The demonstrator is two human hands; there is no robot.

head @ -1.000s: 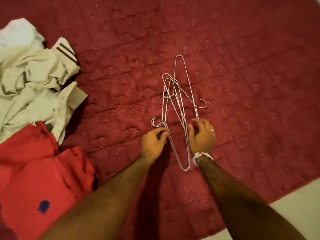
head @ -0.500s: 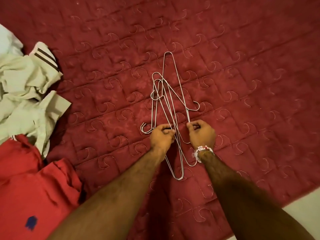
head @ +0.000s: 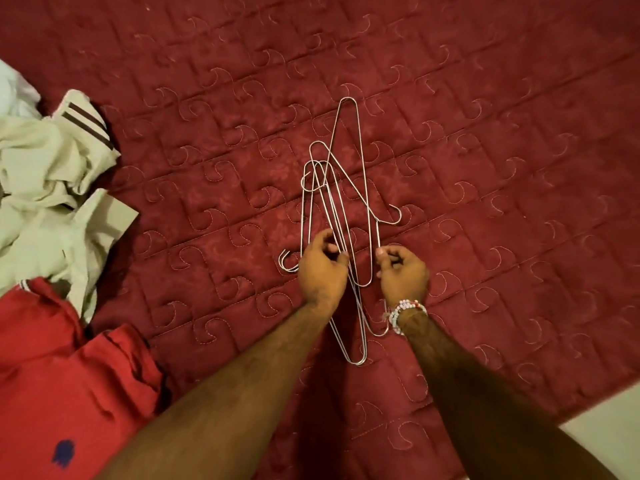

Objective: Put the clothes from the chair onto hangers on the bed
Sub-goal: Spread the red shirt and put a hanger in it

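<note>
Here, at far left, a crumpled beige garment (head: pixel 52 174) and a red shirt (head: pixel 69 393) lie on the quilted red bedspread (head: pixel 485 133). At centre, tangled wire hangers (head: pixel 329 202) rest on the bed. The left hand (head: pixel 322 268) pinches their wires; the right hand (head: pixel 403 273), wearing a beaded bracelet (head: pixel 403 311), pinches a neighbouring strand.

red shirt (head: pixel 52 393), cream garment (head: pixel 45 188): cut off left | hangers (head: pixel 329 206): tangled, count unclear

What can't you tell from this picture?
Head view only.
Count of wire hangers: they overlap, and the left hand and right hand pinching them cover parts.
Cream clothes and red shirt: cut off by the left edge.
Dark logo on it: too small to identify.
</note>
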